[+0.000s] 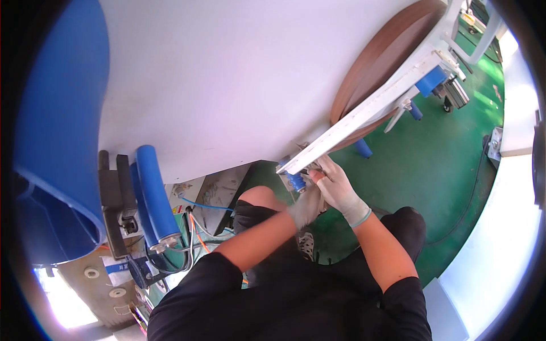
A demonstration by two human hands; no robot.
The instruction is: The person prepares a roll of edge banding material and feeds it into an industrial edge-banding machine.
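Observation:
Both hands wear pale work gloves and meet at the lower end of a white metal bar (347, 122). My right hand (341, 190) is closed, its fingers curled at the bar's end beside a metal fitting; whatever lies in its grip is hidden. My left hand (307, 209) sits just below and left of it, slightly blurred, with its fingers mostly out of sight. A small ribbed blue part (295, 182) projects under the bar's end, close to my left hand. Behind the bar stands a large brown coil (364, 74).
A big white panel (222, 74) spans the area ahead. On the left are a large blue tube (62, 113), blue rollers (157, 193) and a black bracket (116, 199). Cables and hoses (193, 238) hang beside my left arm. Blue pegs (363, 149) stick out beneath the coil over green floor (409, 170).

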